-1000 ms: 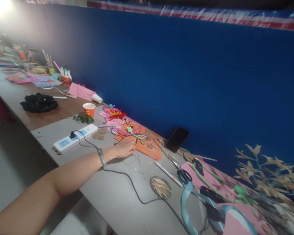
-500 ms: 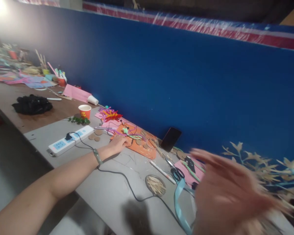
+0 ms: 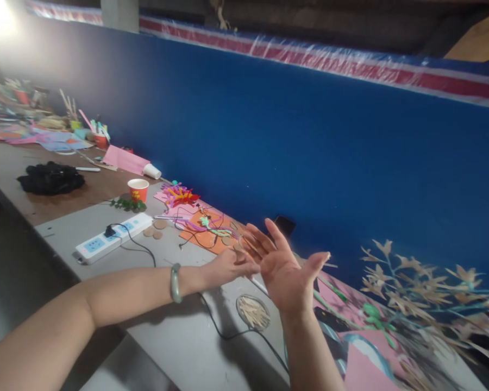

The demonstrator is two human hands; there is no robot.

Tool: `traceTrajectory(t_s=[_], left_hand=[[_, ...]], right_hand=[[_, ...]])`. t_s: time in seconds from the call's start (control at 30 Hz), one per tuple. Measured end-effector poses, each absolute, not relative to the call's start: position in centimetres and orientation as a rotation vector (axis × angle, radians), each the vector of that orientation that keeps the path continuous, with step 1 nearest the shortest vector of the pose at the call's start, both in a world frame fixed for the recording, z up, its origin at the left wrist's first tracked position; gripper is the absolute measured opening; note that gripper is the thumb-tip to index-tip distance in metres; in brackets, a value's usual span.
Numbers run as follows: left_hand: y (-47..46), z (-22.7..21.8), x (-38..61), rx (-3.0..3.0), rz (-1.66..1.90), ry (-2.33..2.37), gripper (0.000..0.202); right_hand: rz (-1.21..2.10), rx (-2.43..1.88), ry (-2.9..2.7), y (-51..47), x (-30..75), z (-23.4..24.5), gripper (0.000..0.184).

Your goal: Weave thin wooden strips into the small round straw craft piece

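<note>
orange sheet [image 3: 204, 234] slants lengthwise toward lower right; left hand [image 3: 226, 269] curled, contents unclear; right hand [image 3: 285, 271] spread wide.

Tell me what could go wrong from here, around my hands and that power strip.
The black cord runs beneath your left forearm, so a sweep could tug the plug in the power strip. Pale sticks are piled near your left hand and open right hand; a lowered hand might scatter them. The paper cup stands near the strip; its contents are hidden, but any liquid could reach the sockets if it tipped.
</note>
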State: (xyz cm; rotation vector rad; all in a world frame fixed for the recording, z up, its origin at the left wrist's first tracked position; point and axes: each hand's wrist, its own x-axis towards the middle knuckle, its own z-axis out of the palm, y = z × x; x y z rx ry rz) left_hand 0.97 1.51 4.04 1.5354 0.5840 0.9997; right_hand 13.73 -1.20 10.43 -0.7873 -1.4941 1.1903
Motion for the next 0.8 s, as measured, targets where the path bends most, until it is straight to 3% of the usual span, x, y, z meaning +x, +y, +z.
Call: traceTrajectory(t_s=[0.23,0.5,0.8], left_hand=[[1.4,3.9,3.6,1.313,1.221,0.447,0.033],[-0.2,3.2,3.7,1.528,1.158,0.691,0.023],[2.5,2.1,-0.7,1.922,1.074,0.988,0.022]], right_hand=[[1.096,-0.737,-1.37,-1.2,13.9,10.6,0.103],[0.924,-0.682,-1.409,0.3,14.5,8.8,0.08],[0.459,-1.239,-1.513,2.0,22.1,10.4,0.045]])
